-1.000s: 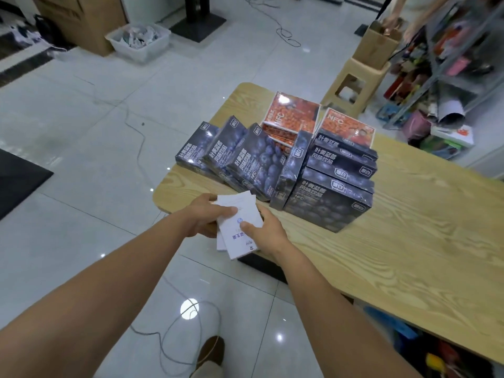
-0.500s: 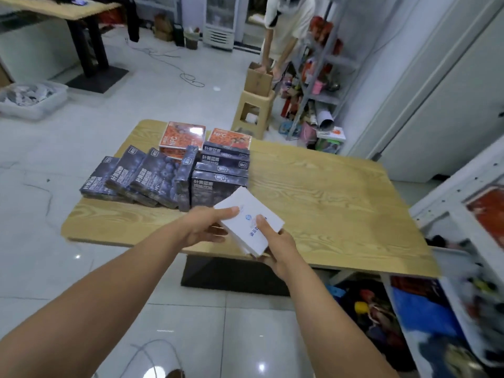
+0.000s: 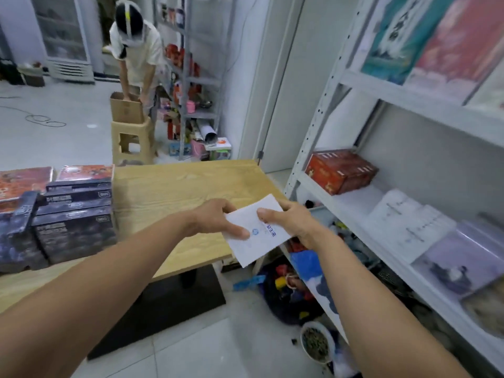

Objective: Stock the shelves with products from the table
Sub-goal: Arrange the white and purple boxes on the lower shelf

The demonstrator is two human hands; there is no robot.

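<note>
Both my hands hold a flat white packet (image 3: 253, 236) with blue print, in the air over the right end of the wooden table (image 3: 185, 186). My left hand (image 3: 215, 219) grips its left edge, thumb on top. My right hand (image 3: 289, 219) pinches its right edge. Dark blue product boxes (image 3: 71, 222) are stacked at the table's left, with red boxes (image 3: 84, 173) behind them. The white metal shelf unit (image 3: 354, 214) stands to the right of my hands and holds a red box (image 3: 341, 170) and white packets (image 3: 403, 225).
Another person (image 3: 136, 50) bends over a cardboard box (image 3: 125, 107) on a plastic stool (image 3: 131, 140) behind the table, beside a grey rack (image 3: 196, 77). Mixed goods and a bowl (image 3: 316, 342) lie on the floor under the white shelf.
My view has swung right from the table to the white shelf. Both hands have carried the white packet rightward, from in front of the dark boxes to the table's right end.
</note>
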